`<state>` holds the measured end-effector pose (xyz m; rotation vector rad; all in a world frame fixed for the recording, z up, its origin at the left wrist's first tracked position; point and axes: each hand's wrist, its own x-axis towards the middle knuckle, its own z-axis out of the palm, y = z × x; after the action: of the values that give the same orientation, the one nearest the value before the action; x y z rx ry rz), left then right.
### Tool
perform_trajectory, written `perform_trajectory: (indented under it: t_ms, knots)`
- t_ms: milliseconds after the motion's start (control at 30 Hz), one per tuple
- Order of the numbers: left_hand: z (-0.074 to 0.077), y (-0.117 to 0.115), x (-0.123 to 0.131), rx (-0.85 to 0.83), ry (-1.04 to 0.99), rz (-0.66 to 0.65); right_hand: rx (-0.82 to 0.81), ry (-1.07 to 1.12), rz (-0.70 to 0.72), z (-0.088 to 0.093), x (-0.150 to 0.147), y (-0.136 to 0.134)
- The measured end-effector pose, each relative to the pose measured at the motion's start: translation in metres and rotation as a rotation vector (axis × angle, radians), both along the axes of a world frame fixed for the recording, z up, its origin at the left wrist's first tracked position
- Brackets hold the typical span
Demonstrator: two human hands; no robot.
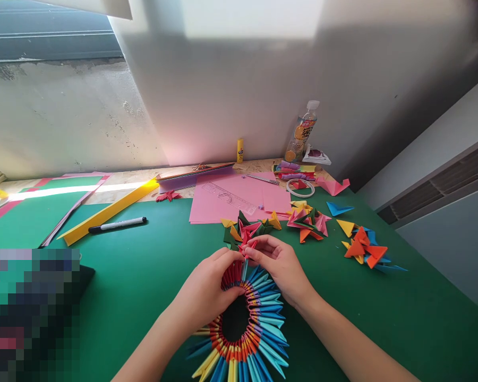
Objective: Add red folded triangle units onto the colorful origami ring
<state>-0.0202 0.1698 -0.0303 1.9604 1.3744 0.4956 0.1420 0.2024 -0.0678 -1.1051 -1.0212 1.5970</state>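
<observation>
A ring of interlocked folded paper pieces (pixel 263 318) in blue, yellow, orange and red lies on the green table in front of me. My left hand (pixel 213 281) grips its upper left part, the thumb reaching into the middle hole and the fingers over the red pieces. At the top of the ring, my right hand (pixel 276 265) pinches a small red folded paper piece (pixel 247 247) between thumb and fingertips. Just beyond the hands is a pile of green, pink and yellow folded pieces (pixel 249 228).
More folded pieces (pixel 308 220) and an orange, yellow and blue pile (pixel 364 246) lie to the right. Pink sheets (pixel 207 204) with a clear ruler, a tape roll (pixel 300 188), a glue stick (pixel 240 150) and a bottle (pixel 300 132) stand behind. A marker (pixel 118 225) lies left.
</observation>
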Motion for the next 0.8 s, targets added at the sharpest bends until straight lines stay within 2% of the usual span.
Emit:
perform_trajectory:
  t_ms: [800]
  knots:
    - [0.0,-0.0008,-0.0001,0.002,-0.005,-0.011,-0.002,0.013,0.013,0.0018,0.002,0.0003]
